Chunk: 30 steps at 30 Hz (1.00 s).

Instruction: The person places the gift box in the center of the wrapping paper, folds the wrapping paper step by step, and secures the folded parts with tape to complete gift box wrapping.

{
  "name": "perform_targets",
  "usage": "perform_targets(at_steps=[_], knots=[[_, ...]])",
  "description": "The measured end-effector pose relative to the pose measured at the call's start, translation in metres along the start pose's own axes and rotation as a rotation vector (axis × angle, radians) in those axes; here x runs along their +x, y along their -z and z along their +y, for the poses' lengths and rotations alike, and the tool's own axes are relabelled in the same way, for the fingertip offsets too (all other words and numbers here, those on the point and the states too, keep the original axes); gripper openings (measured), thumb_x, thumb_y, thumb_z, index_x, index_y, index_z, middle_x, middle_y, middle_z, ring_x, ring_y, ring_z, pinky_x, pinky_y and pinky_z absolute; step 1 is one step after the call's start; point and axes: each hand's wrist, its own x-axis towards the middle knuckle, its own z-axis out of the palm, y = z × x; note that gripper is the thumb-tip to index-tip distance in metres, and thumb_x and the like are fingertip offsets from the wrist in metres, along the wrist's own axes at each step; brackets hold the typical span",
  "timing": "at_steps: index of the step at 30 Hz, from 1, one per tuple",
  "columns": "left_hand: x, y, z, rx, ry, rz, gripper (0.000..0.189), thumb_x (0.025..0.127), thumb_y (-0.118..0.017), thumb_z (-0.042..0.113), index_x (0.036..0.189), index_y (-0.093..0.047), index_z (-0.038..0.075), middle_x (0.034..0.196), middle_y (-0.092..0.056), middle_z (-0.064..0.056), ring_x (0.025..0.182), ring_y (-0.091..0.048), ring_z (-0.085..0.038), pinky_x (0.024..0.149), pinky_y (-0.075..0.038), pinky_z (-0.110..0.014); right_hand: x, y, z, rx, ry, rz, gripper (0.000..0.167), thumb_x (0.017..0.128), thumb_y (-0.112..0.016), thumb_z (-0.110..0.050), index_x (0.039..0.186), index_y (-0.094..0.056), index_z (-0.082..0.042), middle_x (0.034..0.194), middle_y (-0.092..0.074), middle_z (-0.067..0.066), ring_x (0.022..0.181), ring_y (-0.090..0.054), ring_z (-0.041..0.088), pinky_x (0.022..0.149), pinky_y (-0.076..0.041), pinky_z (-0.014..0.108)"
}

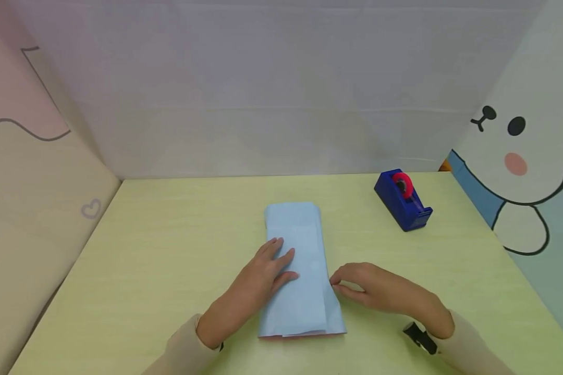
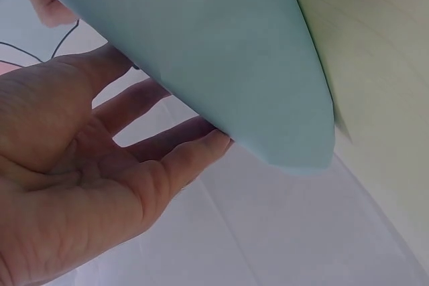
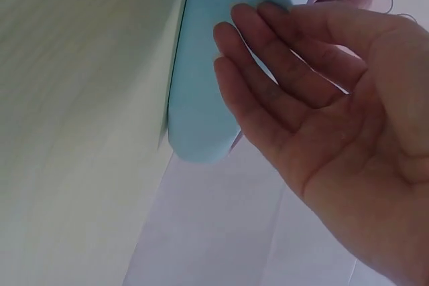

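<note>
A long light blue folded paper (image 1: 297, 250) lies upright in front of me in the head view, with a thin pinkish layer showing at its near end. My left hand (image 1: 258, 273) rests on its left part, fingers spread across the top surface. At the right edge, low down, my right hand (image 1: 380, 289) pinches the paper between thumb and forefinger. The left wrist view has the left hand's fingertips (image 2: 218, 140) on the rounded blue paper (image 2: 228, 58). In the right wrist view, the other fingers of the right hand (image 3: 322, 98) extend loosely beside the paper (image 3: 201, 98).
A blue tape dispenser (image 1: 403, 203) with a red-cored roll stands at the back right of the pale yellow-green table (image 1: 169, 234). Pale panels enclose the table at the back and both sides; the right panel (image 1: 521, 156) bears a cartoon face.
</note>
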Motion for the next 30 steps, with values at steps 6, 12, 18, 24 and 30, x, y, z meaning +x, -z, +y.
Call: perform_targets(at_steps=[6,12,18,24,30], knots=[[0.0,0.0,0.001,-0.002,-0.004,0.004,0.045,0.093,-0.076,0.022,0.129,-0.068,-0.005,0.139,-0.055,-0.033,0.136,-0.047,-0.048,0.105,-0.048,-0.052,-0.006,-0.005,-0.009,-0.052,0.019,0.004,0.021,0.107,-0.057,-0.015,0.116,-0.073,-0.006,0.111,-0.074,-0.001,0.102,-0.069,0.01,0.088,-0.058,0.035],[-0.001,0.001,0.002,-0.005,0.0,-0.002,0.046,0.094,-0.075,0.022,0.13,-0.067,-0.005,0.14,-0.054,-0.033,0.137,-0.046,-0.048,0.105,-0.048,-0.052,-0.01,-0.011,-0.019,-0.081,-0.028,0.026,0.029,0.108,-0.055,-0.036,0.11,-0.071,-0.012,0.104,-0.07,-0.009,0.093,-0.064,0.004,0.083,-0.058,0.032],[-0.003,0.002,0.003,-0.004,-0.018,0.019,0.046,0.093,-0.076,0.02,0.13,-0.067,-0.006,0.139,-0.054,-0.034,0.136,-0.047,-0.048,0.104,-0.048,-0.052,-0.017,-0.022,-0.033,-0.229,-0.124,0.059,0.069,0.087,-0.062,-0.075,0.114,-0.071,-0.012,0.107,-0.071,-0.004,0.093,-0.065,0.01,0.082,-0.058,0.037],[-0.004,0.003,0.002,-0.002,-0.037,0.043,0.046,0.093,-0.076,0.019,0.129,-0.067,-0.007,0.138,-0.055,-0.034,0.135,-0.048,-0.048,0.103,-0.049,-0.053,-0.021,-0.044,-0.045,-0.513,-0.032,0.247,0.067,0.084,-0.069,-0.072,0.104,-0.07,-0.007,0.091,-0.069,-0.001,0.079,-0.066,0.015,0.07,-0.056,0.036],[-0.004,0.003,0.002,-0.002,-0.043,0.046,0.046,0.093,-0.076,0.02,0.128,-0.067,-0.007,0.138,-0.055,-0.035,0.135,-0.048,-0.049,0.103,-0.049,-0.053,-0.019,-0.063,-0.051,-0.648,0.007,0.414,0.048,0.074,-0.088,-0.046,0.089,-0.063,-0.007,0.074,-0.061,-0.003,0.054,-0.055,0.012,0.048,-0.04,0.023]])
